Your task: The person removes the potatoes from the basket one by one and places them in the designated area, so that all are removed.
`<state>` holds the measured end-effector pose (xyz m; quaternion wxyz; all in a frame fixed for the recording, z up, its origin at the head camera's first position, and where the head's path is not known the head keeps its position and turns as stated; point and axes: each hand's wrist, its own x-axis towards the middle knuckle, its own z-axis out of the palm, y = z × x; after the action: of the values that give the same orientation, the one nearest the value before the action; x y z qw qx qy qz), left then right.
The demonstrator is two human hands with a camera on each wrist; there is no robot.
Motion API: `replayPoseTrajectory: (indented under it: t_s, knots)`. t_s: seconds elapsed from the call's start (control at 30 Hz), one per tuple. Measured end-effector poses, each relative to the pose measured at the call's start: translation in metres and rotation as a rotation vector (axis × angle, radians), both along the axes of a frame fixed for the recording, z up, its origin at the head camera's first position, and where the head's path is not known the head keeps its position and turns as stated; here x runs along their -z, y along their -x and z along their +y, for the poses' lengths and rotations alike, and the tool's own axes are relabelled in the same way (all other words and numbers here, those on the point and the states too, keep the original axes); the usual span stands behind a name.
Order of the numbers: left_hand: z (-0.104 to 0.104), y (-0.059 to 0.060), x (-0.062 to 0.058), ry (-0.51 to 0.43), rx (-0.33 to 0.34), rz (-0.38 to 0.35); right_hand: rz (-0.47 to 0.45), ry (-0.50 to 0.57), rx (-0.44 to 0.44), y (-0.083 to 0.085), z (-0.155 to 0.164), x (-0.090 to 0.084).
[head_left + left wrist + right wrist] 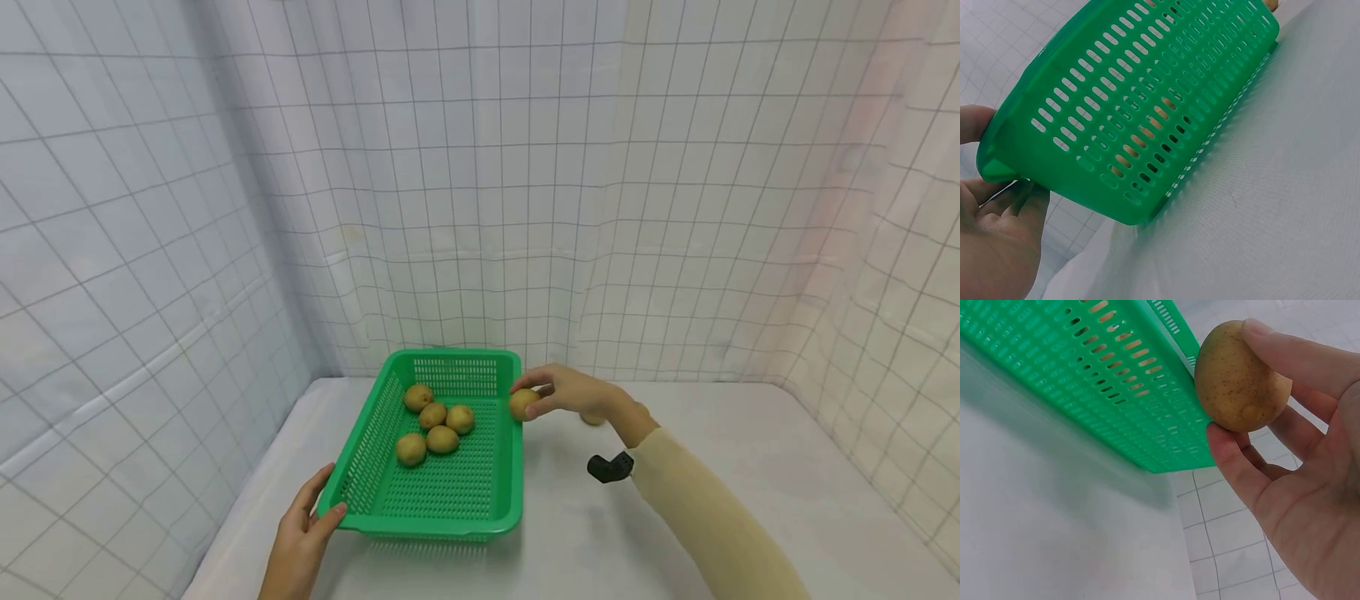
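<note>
A green plastic basket [423, 527] with slotted walls stands on the white table, several potatoes [442, 439] lying on its floor toward the back and left. At its near left corner, my left hand [298, 533] grips the rim, thumb above and fingers beneath, as the left wrist view shows. My right hand [564, 390] pinches one potato [1241, 378] between thumb and fingertips, right at the basket's right rim. Another potato [592, 419] sits on the table behind my right wrist, mostly hidden by it.
The white tabletop [750, 483] spreads out to the right of the basket. White sheeting with a grid pattern [555, 208] hangs behind and on both sides. A black device [610, 467] is fixed at my right wrist, by the cream sleeve [705, 508].
</note>
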<state>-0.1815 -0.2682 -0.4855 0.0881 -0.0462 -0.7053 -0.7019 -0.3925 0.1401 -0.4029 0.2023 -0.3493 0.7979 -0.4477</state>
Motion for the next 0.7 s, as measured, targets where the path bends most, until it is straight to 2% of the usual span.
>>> replayPoseTrajectory:
  t_s: [0.13,0.43,0.7]
  knots:
    - [0.000,0.000,0.001,-0.007,0.004,0.007,0.021,-0.013,-0.005,0.001,0.008,0.001]
    - [-0.002,0.000,0.001,-0.015,0.018,0.030,0.026,-0.043,0.071,0.003,0.027,0.000]
    - [-0.001,0.000,0.002,-0.002,0.013,0.014,0.082,-0.066,0.065,0.002,0.042,0.003]
